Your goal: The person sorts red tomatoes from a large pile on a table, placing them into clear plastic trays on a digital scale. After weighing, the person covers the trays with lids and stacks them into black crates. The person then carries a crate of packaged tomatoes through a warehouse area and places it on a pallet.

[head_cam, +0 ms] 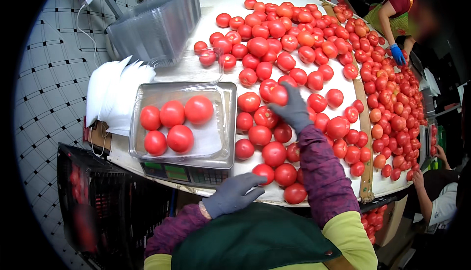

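Observation:
My right hand (296, 108), in a grey glove, has its thumb and fingers around a tomato (278, 95) above other loose tomatoes. My left hand (234, 193), gloved the same way, is by the table's near edge with its fingers apart. Its fingertips are close to a tomato (262, 173); whether they touch it I cannot tell. To the left, a clear plastic clamshell container (134, 137) rests on the metal pan of a digital scale (229, 133). Several tomatoes (180, 138) lie inside it in two rows on a white liner (206, 141). Its clear lid (220, 64) stands open at the far side.
Behind the scale are nested clear plastic containers (158, 23) and a stack of white liners (110, 93). A wooden divider strip (365, 133) splits the table's tomatoes. Black crates (110, 196) stand at lower left. Two co-workers are at the right, one wearing a blue glove (397, 54).

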The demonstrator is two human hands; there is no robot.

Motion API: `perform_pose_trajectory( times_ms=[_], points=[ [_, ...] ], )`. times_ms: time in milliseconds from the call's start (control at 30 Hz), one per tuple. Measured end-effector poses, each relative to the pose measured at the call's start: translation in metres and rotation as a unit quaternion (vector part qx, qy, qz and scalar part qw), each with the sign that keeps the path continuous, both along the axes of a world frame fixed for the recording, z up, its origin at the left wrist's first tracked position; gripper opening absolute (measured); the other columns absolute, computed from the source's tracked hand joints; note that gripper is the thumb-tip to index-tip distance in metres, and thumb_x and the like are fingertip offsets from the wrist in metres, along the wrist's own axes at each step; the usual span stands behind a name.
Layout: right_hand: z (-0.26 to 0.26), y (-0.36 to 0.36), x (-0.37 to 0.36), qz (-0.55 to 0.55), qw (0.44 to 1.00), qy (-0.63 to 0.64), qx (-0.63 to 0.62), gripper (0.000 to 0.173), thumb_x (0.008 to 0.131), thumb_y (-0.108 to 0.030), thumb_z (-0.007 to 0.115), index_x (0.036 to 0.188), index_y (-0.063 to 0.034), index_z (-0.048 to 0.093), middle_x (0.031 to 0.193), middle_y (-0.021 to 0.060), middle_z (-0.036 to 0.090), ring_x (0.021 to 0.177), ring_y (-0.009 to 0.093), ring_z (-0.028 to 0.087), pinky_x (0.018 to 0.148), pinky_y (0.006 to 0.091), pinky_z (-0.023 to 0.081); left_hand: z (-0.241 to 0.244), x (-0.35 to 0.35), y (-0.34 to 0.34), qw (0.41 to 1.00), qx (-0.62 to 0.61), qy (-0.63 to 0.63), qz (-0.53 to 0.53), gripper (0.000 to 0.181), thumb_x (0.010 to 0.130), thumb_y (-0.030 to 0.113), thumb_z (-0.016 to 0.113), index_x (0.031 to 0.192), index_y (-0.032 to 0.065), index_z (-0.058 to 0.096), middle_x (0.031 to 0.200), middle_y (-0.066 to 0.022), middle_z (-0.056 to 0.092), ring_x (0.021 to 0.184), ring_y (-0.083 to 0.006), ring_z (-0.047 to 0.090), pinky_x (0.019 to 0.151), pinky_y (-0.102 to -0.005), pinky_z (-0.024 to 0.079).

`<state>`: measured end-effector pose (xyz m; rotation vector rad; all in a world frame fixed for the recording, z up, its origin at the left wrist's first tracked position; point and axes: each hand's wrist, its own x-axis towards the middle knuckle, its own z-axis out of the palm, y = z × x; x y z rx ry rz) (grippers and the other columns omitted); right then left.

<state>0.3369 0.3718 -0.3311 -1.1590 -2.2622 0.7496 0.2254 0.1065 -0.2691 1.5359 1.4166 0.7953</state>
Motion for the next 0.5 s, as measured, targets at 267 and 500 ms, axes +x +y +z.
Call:
perform_pose_trajectory(
  times_ms=[267, 500],
  points=[
    [0.015, 0.077, 0.096, -0.116, 0.971, -0.136, 0.159, 0.048, 0.067, -0.012, 0.068, 0.114, -0.0135, 0.057, 0.117, 0.0130, 0.052, 0.108, 0.033, 0.051, 0.094, 0.0375, 0.043, -0.043, 0.017, 0.009, 0.989, -0.072, 0.125, 0.010, 0.060, 0.083, 0.031, 0.061, 0.132, 0.0054, 0.038, 0.124, -0.0239, 0.045, 0.102, -0.0375, 0.055, 0.085, -0.0438, 0.045],
    [0.018, 0.103, 0.068, -0.063, 0.954, -0.255, 0.143, 0.029, 0.075, -0.019, 0.062, 0.103, -0.0126, 0.062, 0.104, 0.0076, 0.060, 0.098, 0.031, 0.057, 0.081, 0.0437, 0.046, -0.053, 0.021, 0.031, 0.976, -0.172, 0.126, -0.033, 0.077, 0.079, 0.035, 0.066, 0.138, 0.0060, 0.026, 0.115, -0.0250, 0.046, 0.092, -0.0412, 0.057, 0.077, -0.0450, 0.048]
  ],
)
